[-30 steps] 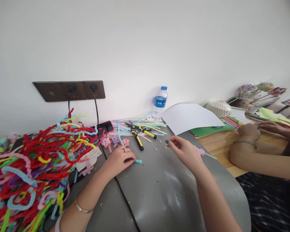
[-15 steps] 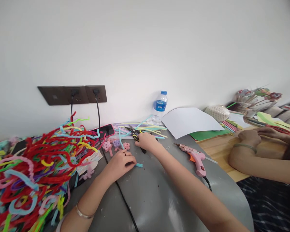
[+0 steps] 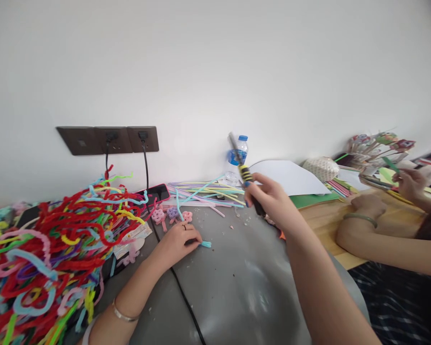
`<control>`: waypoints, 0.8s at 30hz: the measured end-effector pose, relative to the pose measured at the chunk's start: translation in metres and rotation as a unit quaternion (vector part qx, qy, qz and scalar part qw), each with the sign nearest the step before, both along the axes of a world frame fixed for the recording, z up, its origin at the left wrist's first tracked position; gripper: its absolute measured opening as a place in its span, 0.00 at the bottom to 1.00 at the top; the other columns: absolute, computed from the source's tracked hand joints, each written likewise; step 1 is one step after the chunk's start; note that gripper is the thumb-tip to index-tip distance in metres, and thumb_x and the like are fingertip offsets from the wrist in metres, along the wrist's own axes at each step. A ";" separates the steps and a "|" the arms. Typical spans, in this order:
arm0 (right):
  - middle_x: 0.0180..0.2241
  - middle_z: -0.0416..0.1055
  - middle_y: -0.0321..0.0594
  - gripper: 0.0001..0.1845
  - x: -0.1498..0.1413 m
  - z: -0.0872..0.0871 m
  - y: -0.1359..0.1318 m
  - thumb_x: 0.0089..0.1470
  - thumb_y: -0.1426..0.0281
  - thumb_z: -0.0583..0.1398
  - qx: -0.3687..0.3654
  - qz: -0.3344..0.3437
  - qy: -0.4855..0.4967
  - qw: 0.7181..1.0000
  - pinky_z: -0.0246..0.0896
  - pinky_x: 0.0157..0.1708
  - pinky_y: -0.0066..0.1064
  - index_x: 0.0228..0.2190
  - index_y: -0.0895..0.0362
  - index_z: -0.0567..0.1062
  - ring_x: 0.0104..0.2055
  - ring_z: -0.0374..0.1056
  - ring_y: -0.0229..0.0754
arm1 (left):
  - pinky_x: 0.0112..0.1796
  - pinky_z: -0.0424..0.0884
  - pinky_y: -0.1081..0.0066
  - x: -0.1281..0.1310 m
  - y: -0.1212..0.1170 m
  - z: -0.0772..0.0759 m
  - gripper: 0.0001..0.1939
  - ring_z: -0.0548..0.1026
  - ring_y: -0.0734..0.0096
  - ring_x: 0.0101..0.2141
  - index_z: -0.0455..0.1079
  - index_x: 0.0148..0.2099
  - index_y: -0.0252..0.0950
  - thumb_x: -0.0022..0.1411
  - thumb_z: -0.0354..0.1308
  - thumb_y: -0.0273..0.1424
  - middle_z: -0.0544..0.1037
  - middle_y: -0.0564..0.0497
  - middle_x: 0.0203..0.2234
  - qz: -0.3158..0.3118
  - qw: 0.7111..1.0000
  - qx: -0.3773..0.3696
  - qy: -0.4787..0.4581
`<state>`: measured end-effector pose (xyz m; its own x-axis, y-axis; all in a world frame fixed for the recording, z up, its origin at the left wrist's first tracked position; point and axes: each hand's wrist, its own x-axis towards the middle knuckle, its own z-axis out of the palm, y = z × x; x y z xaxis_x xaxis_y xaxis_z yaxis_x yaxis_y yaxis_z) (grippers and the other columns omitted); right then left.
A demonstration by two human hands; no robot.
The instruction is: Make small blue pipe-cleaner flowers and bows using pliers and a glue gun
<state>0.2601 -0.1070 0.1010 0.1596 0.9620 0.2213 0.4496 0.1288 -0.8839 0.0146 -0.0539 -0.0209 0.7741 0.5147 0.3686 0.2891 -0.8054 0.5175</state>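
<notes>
My right hand is raised above the grey table, closed round the yellow-and-black handles of a pair of cutters whose blades point up toward the wall. My left hand rests on the table with its fingers pinched on a short light-blue pipe cleaner piece. Three small knotted pipe cleaner shapes, pink and purple, lie just beyond my left hand.
A big tangle of coloured pipe cleaners fills the left. Straight pastel pipe cleaners, a phone, a water bottle and white paper lie by the wall. A black cable crosses the table. Another person's arms rest at right.
My right hand reached to the cutters by the wall, gripped them and lifted them up to the right. It now hides the pink glue gun. My left hand stayed put.
</notes>
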 end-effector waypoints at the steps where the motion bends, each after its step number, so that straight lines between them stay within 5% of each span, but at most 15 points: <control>1: 0.20 0.68 0.31 0.09 0.001 0.004 -0.012 0.58 0.61 0.55 0.037 -0.006 0.063 0.997 0.51 0.19 0.24 0.32 0.53 0.66 0.20 0.59 0.34 | 0.43 0.68 0.68 0.000 0.000 0.000 0.08 0.75 0.69 0.35 0.75 0.34 0.38 0.61 0.56 0.21 0.79 0.53 0.30 -0.001 1.000 -0.001 -0.003; 3: 0.22 0.67 0.30 0.12 0.002 0.008 -0.037 0.55 0.57 0.57 0.058 0.016 0.188 0.980 0.50 0.17 0.25 0.37 0.51 0.67 0.16 0.57 0.33 | 0.44 0.68 0.68 0.000 -0.001 0.001 0.09 0.75 0.70 0.35 0.74 0.34 0.38 0.61 0.56 0.21 0.79 0.53 0.30 0.000 1.000 -0.002 -0.004; 7: 0.14 0.50 0.23 0.25 0.002 0.002 -0.084 0.56 0.47 0.55 -0.031 0.035 0.289 0.956 0.36 0.09 0.27 0.49 0.48 0.70 0.10 0.31 0.29 | 0.43 0.68 0.69 0.001 -0.001 0.000 0.09 0.74 0.70 0.35 0.74 0.33 0.38 0.60 0.57 0.20 0.79 0.54 0.30 0.001 1.000 -0.008 -0.005; 10: 0.13 0.50 0.25 0.29 -0.001 -0.012 -0.103 0.58 0.47 0.53 -0.034 0.026 0.280 0.959 0.39 0.11 0.28 0.52 0.52 0.69 0.11 0.37 0.31 | 0.44 0.67 0.68 0.000 0.001 -0.004 0.09 0.74 0.70 0.35 0.74 0.34 0.38 0.61 0.56 0.20 0.79 0.54 0.30 -0.007 1.000 -0.013 -0.010; 14: 0.19 0.58 0.30 0.21 -0.008 -0.030 -0.108 0.61 0.51 0.54 -0.014 -0.023 0.227 0.973 0.41 0.15 0.28 0.47 0.52 0.69 0.16 0.48 0.33 | 0.46 0.67 0.67 -0.001 0.003 -0.008 0.08 0.74 0.70 0.37 0.74 0.35 0.39 0.62 0.56 0.22 0.78 0.53 0.31 -0.012 1.000 -0.017 -0.010; 20: 0.24 0.62 0.31 0.16 -0.025 -0.062 -0.114 0.59 0.54 0.58 -0.053 -0.007 0.281 0.958 0.41 0.17 0.28 0.41 0.51 0.66 0.17 0.51 0.31 | 0.45 0.68 0.68 -0.001 0.001 -0.005 0.08 0.73 0.69 0.36 0.74 0.35 0.38 0.62 0.56 0.22 0.78 0.53 0.30 -0.008 1.000 -0.017 -0.011; 24: 0.22 0.57 0.28 0.17 -0.030 -0.084 -0.115 0.58 0.52 0.58 -0.130 0.017 0.335 0.933 0.40 0.16 0.26 0.38 0.52 0.65 0.15 0.42 0.28 | 0.42 0.68 0.68 -0.001 0.001 -0.004 0.08 0.74 0.68 0.38 0.75 0.35 0.39 0.63 0.56 0.23 0.79 0.52 0.32 -0.005 1.000 -0.023 -0.006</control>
<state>0.2304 -0.2216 0.0165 0.1462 0.9764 -0.1592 -0.2156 -0.1257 -0.9684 0.0134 -0.0529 -0.0248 0.7751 0.5237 0.3536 0.2750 -0.7834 0.5573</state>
